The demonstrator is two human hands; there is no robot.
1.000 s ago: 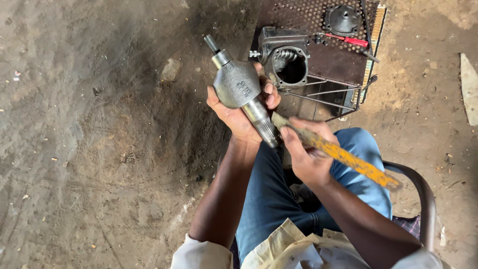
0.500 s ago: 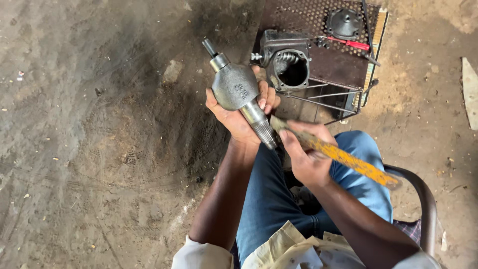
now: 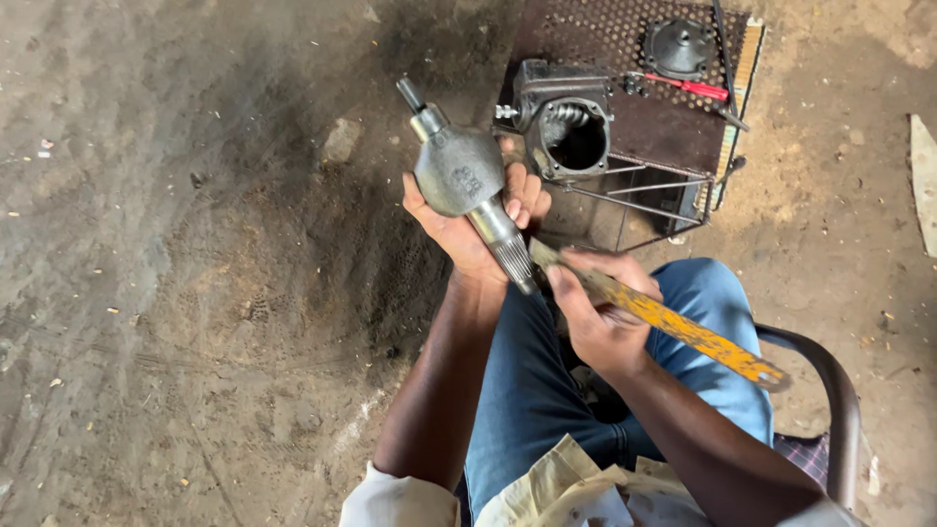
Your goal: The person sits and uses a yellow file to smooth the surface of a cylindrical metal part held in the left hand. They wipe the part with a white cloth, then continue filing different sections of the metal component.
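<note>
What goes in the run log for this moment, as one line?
left hand: holds grey metal shaft | right hand: holds yellow blade, tip at shaft's splined end | behind: dark housing on perforated tray

The left hand point(image 3: 478, 220) hides the metal shaft's point(image 3: 464, 176) underside; the chair point(image 3: 830, 390) runs off frame.

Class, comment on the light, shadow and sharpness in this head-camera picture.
Head view: soft, even daylight, no harsh glare; a faint sheen on the metal shaft part in the left hand; a broad dark patch on the ground; right hand and yellow blade sharp.
</note>
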